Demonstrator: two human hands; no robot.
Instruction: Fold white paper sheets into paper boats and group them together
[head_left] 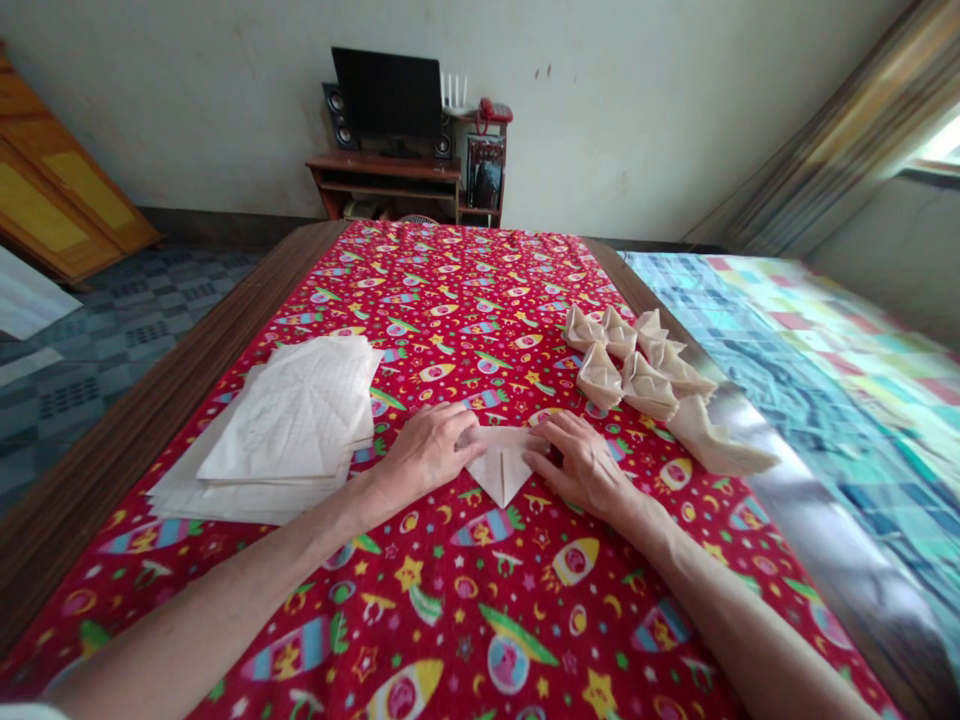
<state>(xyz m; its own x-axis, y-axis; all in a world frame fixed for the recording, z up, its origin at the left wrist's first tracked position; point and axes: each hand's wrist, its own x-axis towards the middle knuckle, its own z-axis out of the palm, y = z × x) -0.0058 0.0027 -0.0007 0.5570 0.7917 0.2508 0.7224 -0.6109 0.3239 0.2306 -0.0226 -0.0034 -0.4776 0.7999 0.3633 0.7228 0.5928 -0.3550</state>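
A folded sheet of paper (501,470) lies on the red patterned cloth, its point toward me and its straight edge away. My left hand (435,440) grips its left corner between thumb and fingers. On the other side, my right hand (577,455) pinches the right corner, thumb below and fingers above. Left of my hands rests a stack of creased paper sheets (292,420). To the right, several folded paper boats (649,385) stand grouped near the table's edge.
The red cloth (517,640) covers the long table, with a dark wooden edge (150,430) on the left. A bed with a checked cover (817,370) adjoins the right side. Beyond the far end stands a desk (382,165) with a monitor (388,95) and a red telephone (491,112).
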